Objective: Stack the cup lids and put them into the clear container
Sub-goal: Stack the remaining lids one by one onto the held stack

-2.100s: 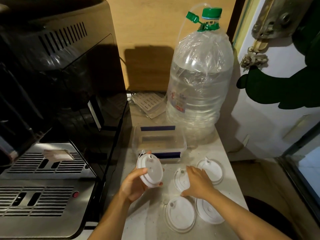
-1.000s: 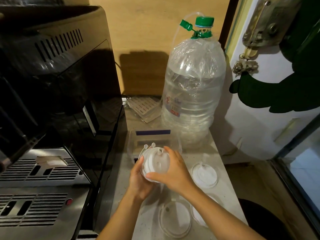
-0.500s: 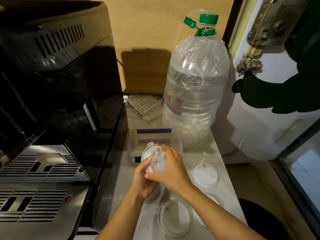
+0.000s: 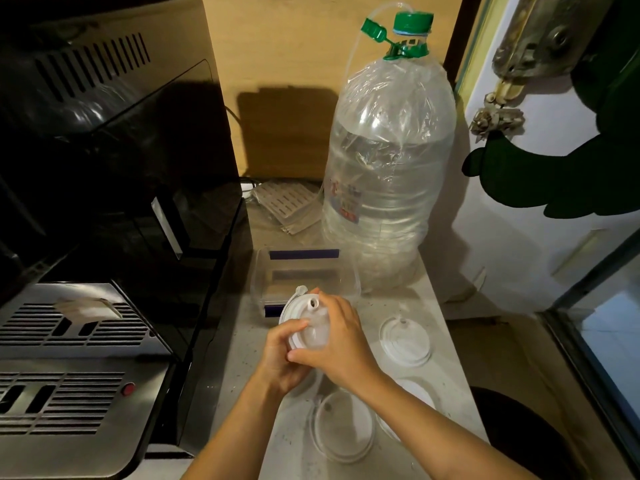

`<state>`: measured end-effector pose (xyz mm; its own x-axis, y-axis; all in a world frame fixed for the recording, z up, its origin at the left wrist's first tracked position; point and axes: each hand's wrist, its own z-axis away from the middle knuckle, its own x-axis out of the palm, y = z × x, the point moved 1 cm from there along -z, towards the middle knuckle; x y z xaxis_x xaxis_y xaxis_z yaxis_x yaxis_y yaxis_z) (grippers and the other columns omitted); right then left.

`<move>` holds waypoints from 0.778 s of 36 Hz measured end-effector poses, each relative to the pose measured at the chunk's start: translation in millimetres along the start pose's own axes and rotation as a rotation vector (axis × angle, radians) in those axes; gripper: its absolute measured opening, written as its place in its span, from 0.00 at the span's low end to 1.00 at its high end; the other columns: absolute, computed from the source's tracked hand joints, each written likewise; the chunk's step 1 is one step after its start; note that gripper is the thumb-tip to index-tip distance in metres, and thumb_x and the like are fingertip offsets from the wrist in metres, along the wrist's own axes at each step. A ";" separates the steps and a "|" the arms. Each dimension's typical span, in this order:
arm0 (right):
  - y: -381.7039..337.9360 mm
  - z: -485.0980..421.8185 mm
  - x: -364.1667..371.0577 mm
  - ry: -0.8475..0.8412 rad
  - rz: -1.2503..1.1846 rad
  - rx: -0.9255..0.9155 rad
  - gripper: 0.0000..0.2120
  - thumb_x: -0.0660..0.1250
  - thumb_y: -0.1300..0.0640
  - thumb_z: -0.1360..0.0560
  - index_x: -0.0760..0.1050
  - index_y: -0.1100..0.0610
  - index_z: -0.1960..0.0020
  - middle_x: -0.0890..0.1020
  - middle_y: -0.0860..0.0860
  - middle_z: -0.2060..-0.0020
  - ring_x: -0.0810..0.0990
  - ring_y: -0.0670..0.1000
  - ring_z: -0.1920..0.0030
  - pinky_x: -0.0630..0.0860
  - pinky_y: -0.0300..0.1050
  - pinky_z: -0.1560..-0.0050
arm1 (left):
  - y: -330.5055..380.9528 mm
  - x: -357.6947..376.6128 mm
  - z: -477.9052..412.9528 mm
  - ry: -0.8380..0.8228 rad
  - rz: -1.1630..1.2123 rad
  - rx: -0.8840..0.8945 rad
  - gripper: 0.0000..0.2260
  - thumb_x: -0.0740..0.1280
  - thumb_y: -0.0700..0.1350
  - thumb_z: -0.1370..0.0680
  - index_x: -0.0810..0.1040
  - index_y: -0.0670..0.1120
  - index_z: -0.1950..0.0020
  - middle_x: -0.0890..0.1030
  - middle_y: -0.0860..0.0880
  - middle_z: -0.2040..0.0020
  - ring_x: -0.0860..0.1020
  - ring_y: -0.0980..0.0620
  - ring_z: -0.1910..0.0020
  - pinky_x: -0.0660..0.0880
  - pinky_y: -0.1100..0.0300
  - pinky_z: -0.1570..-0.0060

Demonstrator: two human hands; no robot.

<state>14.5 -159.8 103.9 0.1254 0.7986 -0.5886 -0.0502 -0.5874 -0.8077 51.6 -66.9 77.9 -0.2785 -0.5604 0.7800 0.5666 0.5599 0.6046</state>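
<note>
My left hand [image 4: 280, 358] and my right hand [image 4: 341, 344] both grip a small stack of white cup lids [image 4: 308, 320], held tilted just above the counter in front of the clear container [image 4: 304, 271]. The container stands open, with blue strips at its near and far ends. Three more white lids lie flat on the counter: one at the right [image 4: 405, 341], one near the front edge [image 4: 343, 426], and one [image 4: 415, 393] mostly hidden under my right forearm.
A large water bottle [image 4: 388, 161] with a green cap stands right behind the container. A black and steel coffee machine [image 4: 104, 237] fills the left side. The narrow counter [image 4: 239, 341] drops off on the right toward a glass door.
My right hand picked a lid off the counter and brought it onto the lid in my left hand. Both hands now press the stack together in front of the container.
</note>
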 end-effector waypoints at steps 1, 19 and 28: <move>1.2 0.4 0.3 -0.005 -0.005 0.001 0.42 0.77 0.50 0.40 0.60 0.49 0.31 0.67 0.49 0.35 0.64 0.49 0.34 0.70 0.46 0.37 | -0.7 -0.6 0.2 0.000 -0.004 -0.001 0.36 0.79 0.43 0.51 0.75 0.41 0.44 0.85 0.42 0.59 0.84 0.46 0.59 0.81 0.57 0.62; 26.9 -3.4 -6.3 -0.209 0.059 0.030 0.49 0.75 0.45 0.39 0.48 0.47 0.28 0.57 0.48 0.28 0.57 0.51 0.29 0.64 0.49 0.32 | -8.4 -11.6 -3.6 0.010 -0.108 -0.080 0.29 0.79 0.46 0.50 0.81 0.42 0.50 0.85 0.42 0.58 0.83 0.46 0.58 0.81 0.56 0.60; 102.7 -23.6 -72.4 -0.004 0.203 0.253 0.50 0.74 0.48 0.36 0.46 0.56 0.27 0.52 0.56 0.25 0.51 0.56 0.26 0.57 0.52 0.30 | -6.9 -12.7 -5.6 0.051 -0.062 -0.067 0.35 0.80 0.48 0.53 0.78 0.49 0.46 0.81 0.42 0.53 0.77 0.40 0.50 0.79 0.48 0.60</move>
<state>23.6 -281.0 64.4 0.0839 0.6692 -0.7383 -0.3190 -0.6839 -0.6562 55.5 -67.1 62.9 -0.2758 -0.6238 0.7313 0.6003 0.4825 0.6379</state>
